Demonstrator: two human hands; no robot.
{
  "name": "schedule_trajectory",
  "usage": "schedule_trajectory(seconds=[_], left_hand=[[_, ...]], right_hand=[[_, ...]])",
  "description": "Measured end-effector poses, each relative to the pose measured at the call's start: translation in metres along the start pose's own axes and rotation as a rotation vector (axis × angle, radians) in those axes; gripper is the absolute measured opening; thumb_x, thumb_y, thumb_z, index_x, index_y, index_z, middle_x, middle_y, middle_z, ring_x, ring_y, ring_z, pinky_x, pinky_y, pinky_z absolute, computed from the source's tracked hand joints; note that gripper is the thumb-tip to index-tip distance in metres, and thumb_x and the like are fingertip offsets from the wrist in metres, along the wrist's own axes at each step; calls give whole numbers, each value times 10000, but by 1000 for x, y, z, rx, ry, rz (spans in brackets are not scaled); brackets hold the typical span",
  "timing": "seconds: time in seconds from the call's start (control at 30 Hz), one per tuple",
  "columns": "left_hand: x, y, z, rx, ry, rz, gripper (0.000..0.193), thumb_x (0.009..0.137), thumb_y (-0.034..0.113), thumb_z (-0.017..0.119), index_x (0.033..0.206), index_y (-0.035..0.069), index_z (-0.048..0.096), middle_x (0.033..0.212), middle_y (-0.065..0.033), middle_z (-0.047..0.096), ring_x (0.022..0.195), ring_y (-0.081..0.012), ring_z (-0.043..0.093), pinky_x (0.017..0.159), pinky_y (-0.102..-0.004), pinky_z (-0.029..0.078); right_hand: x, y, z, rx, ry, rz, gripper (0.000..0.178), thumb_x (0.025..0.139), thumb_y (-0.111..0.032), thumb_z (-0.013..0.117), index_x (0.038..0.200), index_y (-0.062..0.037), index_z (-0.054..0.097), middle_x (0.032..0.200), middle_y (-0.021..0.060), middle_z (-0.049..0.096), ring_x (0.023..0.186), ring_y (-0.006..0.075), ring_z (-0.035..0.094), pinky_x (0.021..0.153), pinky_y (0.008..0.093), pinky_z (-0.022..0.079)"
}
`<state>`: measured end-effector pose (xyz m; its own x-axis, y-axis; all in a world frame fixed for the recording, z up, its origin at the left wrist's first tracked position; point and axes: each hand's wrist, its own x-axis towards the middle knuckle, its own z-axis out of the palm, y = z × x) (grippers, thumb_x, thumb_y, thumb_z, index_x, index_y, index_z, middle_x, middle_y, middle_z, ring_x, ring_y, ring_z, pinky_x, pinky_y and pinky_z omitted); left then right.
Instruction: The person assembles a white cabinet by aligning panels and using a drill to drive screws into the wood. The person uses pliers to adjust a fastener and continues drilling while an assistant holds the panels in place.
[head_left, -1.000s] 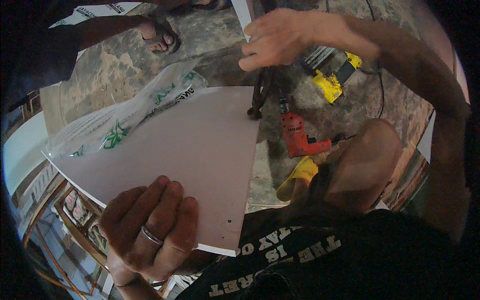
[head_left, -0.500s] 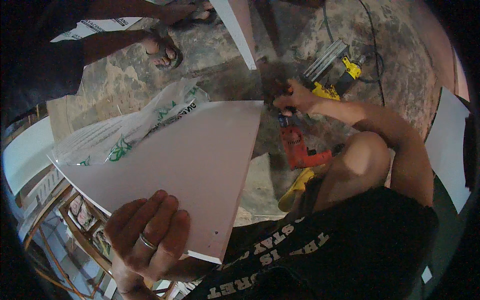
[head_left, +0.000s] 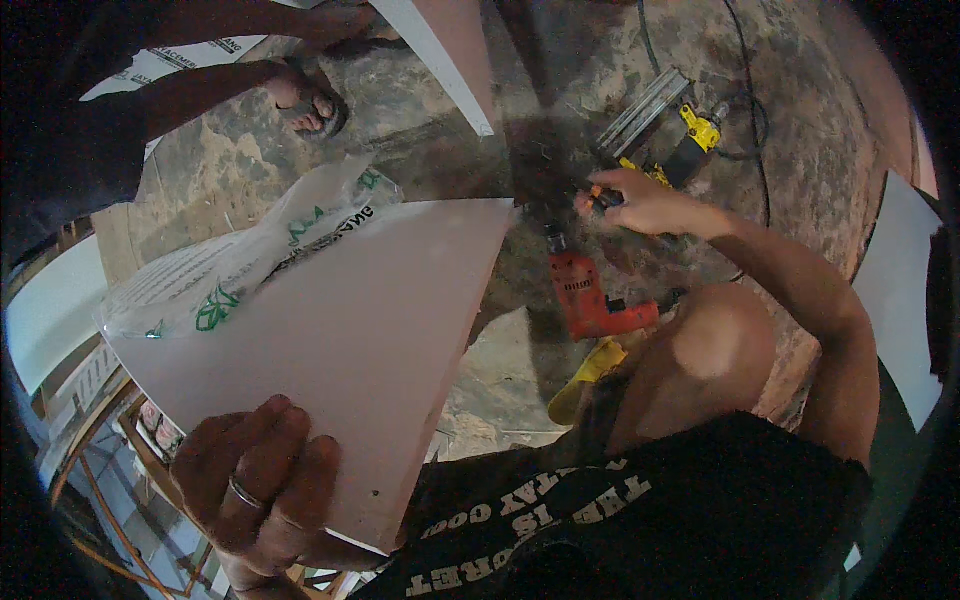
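My left hand (head_left: 255, 480) is closed over the near edge of a large white board (head_left: 390, 300), with the fingers on its upper face and the ring showing. A clear plastic sheet (head_left: 265, 250) with green print lies crumpled on the board's far left part. Beyond the board's right corner, my right hand (head_left: 645, 203) grips a small tool with an orange-and-black handle (head_left: 605, 197); its working end cannot be made out. Just nearer than that hand lies a red drill (head_left: 590, 295) on the floor, with its chuck pointing away from me.
A yellow-and-black power tool (head_left: 690, 145) lies at the far right, with a dark cord (head_left: 765, 130) beside it. Another white panel (head_left: 450, 65) stands at the back. Another person's foot (head_left: 308, 105) is on the floor at far left. A pale panel (head_left: 905, 270) leans at right.
My right hand has moved a little right, away from the drill's chuck, and the orange-and-black handle now shows in it. My left hand and the board's near end have shifted left in view.
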<state>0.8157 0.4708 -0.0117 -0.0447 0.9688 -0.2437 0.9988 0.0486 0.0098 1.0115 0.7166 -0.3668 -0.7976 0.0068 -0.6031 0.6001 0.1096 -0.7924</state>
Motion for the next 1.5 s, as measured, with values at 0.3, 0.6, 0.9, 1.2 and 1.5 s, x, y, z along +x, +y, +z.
schedule_trajectory(seconds=[0.3, 0.6, 0.9, 1.2, 1.5], left_hand=[[-2, -14, 9, 18, 34, 143, 364, 891, 500, 569, 979, 151, 620, 894, -60, 678, 795, -239, 693, 694, -370, 506], [3, -10, 2, -29, 73, 100, 240, 681, 90, 741, 911, 109, 676, 917, -94, 709, 822, -261, 679, 683, -387, 533], [8, -10, 8, 6, 94, 98, 315, 805, 405, 643, 950, 125, 637, 875, -48, 673, 803, -221, 680, 686, -368, 496], [11, -10, 12, 26, 161, 74, 383, 535, 276, 701, 879, 113, 664, 852, -37, 676, 768, -212, 685, 677, -354, 500], [20, -40, 24, -14, 319, 289, 361, 625, 382, 754, 823, 105, 634, 754, -10, 603, 591, -152, 604, 509, -272, 435]], right_hand=[[57, 17, -20, -1434, 327, -592, 480, 760, -210, 715, 1232, -243, 633, 1299, 52, 558, 1159, 222, 538, 996, 398, 379], [74, 4, -23, -1292, 160, -577, 459, 777, -155, 674, 1225, -248, 632, 1194, 50, 578, 1120, 234, 557, 988, 390, 385], [60, 34, -29, -786, 312, -291, 430, 733, -113, 718, 1151, -111, 621, 1099, 98, 630, 1065, 281, 613, 912, 395, 461], [-5, -19, 24, 883, -43, 109, 185, 809, -96, 655, 969, -63, 567, 1045, 63, 647, 869, 135, 603, 751, 290, 511], [-15, -84, 24, 607, -18, 129, 255, 846, -142, 631, 1091, -72, 621, 899, 21, 567, 854, 124, 583, 699, 298, 533]])
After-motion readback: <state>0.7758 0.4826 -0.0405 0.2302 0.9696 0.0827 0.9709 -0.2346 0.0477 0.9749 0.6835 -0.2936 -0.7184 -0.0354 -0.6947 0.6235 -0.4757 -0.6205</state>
